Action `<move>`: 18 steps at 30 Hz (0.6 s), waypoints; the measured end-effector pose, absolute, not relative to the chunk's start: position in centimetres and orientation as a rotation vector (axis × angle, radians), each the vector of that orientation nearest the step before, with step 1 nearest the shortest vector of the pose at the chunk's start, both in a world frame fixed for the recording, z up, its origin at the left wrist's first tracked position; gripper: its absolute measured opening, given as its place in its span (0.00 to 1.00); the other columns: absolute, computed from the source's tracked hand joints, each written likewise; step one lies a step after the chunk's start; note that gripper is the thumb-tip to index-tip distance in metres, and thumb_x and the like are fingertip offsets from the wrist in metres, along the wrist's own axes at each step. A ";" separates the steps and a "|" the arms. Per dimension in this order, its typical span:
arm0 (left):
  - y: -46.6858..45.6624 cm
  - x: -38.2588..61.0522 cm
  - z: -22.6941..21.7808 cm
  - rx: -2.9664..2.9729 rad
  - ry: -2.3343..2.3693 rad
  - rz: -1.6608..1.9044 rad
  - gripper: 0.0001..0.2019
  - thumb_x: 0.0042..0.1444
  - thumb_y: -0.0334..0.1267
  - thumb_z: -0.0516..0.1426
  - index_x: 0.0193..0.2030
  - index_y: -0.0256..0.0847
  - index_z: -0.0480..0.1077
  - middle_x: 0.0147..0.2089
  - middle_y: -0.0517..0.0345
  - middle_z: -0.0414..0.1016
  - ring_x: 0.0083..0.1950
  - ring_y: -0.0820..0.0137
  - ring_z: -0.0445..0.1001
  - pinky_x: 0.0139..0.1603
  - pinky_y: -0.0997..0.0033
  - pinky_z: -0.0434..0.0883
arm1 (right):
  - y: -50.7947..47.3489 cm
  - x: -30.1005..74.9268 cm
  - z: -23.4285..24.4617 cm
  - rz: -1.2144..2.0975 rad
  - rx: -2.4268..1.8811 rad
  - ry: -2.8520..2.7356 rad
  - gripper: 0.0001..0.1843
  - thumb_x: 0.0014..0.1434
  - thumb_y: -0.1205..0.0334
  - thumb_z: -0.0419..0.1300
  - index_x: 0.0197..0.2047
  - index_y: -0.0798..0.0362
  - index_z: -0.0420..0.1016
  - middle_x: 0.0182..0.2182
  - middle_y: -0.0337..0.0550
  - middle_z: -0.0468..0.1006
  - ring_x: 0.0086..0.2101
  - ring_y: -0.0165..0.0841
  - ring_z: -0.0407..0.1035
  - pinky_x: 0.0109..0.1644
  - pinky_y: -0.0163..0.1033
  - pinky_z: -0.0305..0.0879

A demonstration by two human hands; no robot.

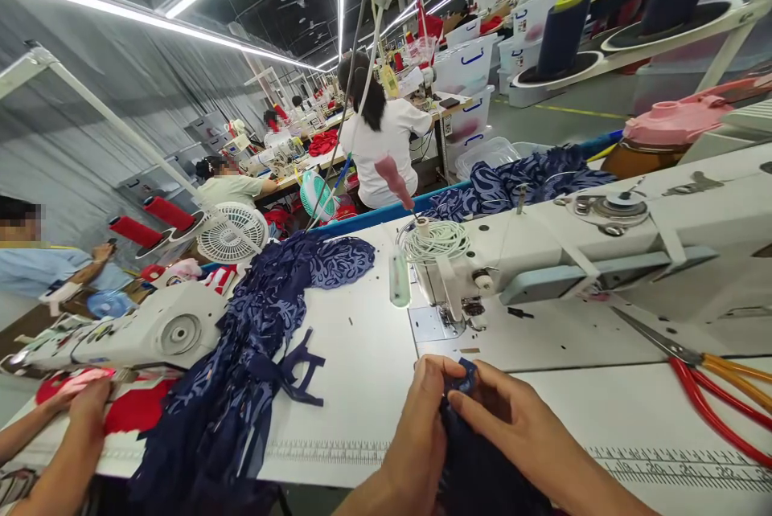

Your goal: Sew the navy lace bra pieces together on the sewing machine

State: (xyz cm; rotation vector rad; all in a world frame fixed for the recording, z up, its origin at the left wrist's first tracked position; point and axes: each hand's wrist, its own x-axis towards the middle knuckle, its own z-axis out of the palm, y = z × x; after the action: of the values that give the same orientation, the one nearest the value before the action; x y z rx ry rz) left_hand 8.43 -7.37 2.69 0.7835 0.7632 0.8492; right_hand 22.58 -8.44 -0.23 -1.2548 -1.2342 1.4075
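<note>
My left hand [422, 423] and my right hand [519, 419] meet at the near edge of the white sewing table [362, 355]. Both pinch the top of a small navy blue fabric piece [467, 452] that hangs down between them. The needle and presser foot [467, 311] of the white sewing machine [603, 251] stand just beyond my fingers. A heap of navy lace pieces [253, 363] lies to the left of my hands, spilling over the table's front edge.
Red-and-orange-handled scissors [705, 383] lie on the table at the right. A co-worker's hands [84, 411] handle red fabric [129, 407] at the left beside another sewing machine [150, 331]. More navy fabric [524, 178] is piled behind my machine. Seated workers fill the rows beyond.
</note>
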 end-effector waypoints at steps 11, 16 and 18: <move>-5.1 5.8 5.0 1.487 1.143 0.490 0.15 0.51 0.38 0.62 0.47 0.43 0.74 0.33 0.62 0.58 0.35 0.71 0.58 0.40 0.72 0.60 | -7.2 27.0 1.7 1.609 -1.253 -1.565 0.04 0.55 0.59 0.56 0.32 0.50 0.65 0.26 0.33 0.60 0.29 0.29 0.55 0.30 0.33 0.52; -4.8 5.7 4.5 1.492 1.114 0.426 0.12 0.54 0.43 0.60 0.41 0.39 0.78 0.33 0.59 0.67 0.34 0.71 0.61 0.35 0.72 0.58 | -7.0 27.9 2.7 1.324 -1.366 -1.817 0.03 0.55 0.62 0.57 0.31 0.49 0.67 0.23 0.33 0.63 0.25 0.28 0.56 0.27 0.32 0.53; -4.9 5.8 4.0 1.494 1.129 0.427 0.11 0.54 0.42 0.60 0.40 0.39 0.78 0.35 0.57 0.70 0.36 0.70 0.64 0.36 0.71 0.60 | -7.0 27.9 2.8 1.302 -1.364 -1.825 0.02 0.55 0.62 0.58 0.34 0.48 0.70 0.27 0.34 0.69 0.28 0.30 0.62 0.29 0.32 0.58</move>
State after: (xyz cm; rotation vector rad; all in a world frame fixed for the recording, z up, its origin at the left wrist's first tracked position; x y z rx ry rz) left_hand 5.79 -4.87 4.01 1.4936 1.1295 0.4271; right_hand 27.93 -6.99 2.78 -1.3640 -1.8249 1.3021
